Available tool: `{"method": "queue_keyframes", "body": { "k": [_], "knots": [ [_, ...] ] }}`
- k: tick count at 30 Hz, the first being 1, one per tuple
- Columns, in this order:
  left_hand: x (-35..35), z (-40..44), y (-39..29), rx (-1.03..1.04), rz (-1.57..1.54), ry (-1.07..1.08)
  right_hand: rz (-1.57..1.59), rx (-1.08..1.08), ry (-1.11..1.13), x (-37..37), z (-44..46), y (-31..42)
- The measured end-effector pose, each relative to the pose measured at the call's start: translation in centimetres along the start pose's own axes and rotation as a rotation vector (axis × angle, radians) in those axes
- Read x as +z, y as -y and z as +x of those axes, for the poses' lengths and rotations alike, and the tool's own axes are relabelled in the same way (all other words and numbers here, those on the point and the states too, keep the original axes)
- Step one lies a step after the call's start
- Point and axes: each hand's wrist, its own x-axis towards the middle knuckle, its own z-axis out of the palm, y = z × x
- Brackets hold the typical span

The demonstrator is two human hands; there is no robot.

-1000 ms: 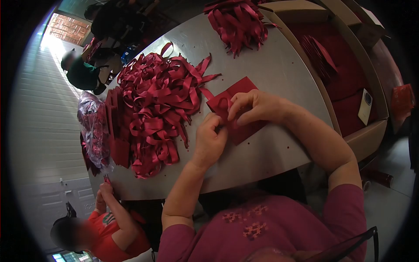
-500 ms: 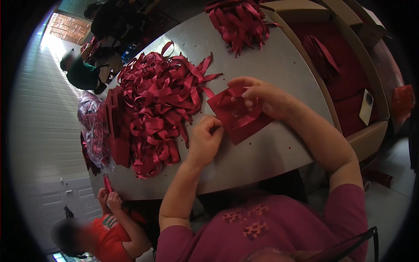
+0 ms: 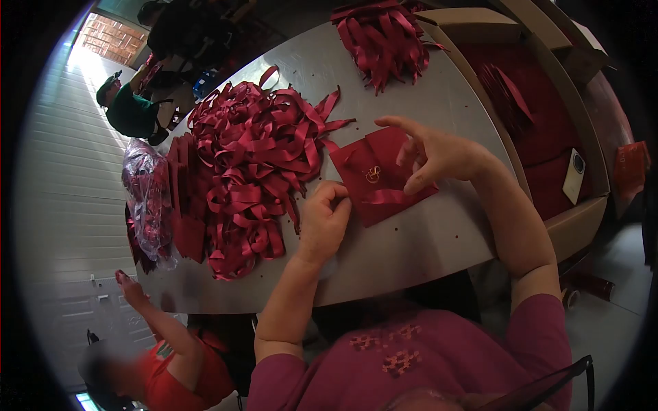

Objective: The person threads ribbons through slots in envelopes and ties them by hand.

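A flat dark red bag (image 3: 356, 164) with a gold emblem lies tilted on the metal table, a red ribbon (image 3: 384, 197) running across its lower part. My left hand (image 3: 325, 218) is closed at the bag's lower left edge, thumb and fingers pinching it there. Over the bag's right side, my right hand (image 3: 432, 154) hovers with thumb and fingers spread and nothing between them. Just left of the bag is a large tangled heap of red ribbons (image 3: 253, 157).
More ribbons (image 3: 384, 41) lie at the table's far edge. A cardboard box (image 3: 572, 222) at the right holds red pieces and a phone (image 3: 574, 176). Stacked red bags (image 3: 181, 198) and a plastic-wrapped bundle (image 3: 146, 205) stand left. A co-worker in orange (image 3: 181, 366) is at lower left.
My right hand has let go of the ribbon and opened, moving right and uncovering the gold emblem. The ribbon now lies across the bag. The co-worker at lower left has raised an arm.
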Motion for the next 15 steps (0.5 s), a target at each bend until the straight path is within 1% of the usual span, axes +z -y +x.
{"method": "queue_keyframes", "body": {
  "k": [1,2,4,8,11,13,14,15],
  "knots": [
    [0.0,0.0,0.0,0.001,0.002,-0.003,-0.045,-0.052,-0.020,0.1,0.0,-0.2],
    [0.1,0.0,0.0,0.000,0.001,-0.005,-0.047,-0.049,-0.021,0.0,0.2,-0.7],
    [0.1,0.0,0.1,-0.003,0.005,-0.010,-0.351,-0.391,-0.118,-0.1,0.4,-1.6],
    [0.1,0.0,0.0,0.000,0.033,-0.008,-0.324,-0.316,-0.076,0.7,0.0,-1.2],
    [0.2,0.0,0.5,-0.057,-0.016,-0.008,-0.416,-0.286,-0.074,1.8,0.3,-1.4],
    [0.3,0.0,0.2,-0.057,-0.024,-0.004,-0.558,-0.426,-0.112,2.3,0.8,-1.9],
    [0.3,0.0,0.0,-0.055,-0.031,0.005,-0.556,-0.430,-0.111,2.6,1.4,-2.3],
    [0.2,0.0,-0.3,-0.055,-0.026,0.003,-0.575,-0.566,-0.199,3.0,2.1,-2.9]
  ]
}}
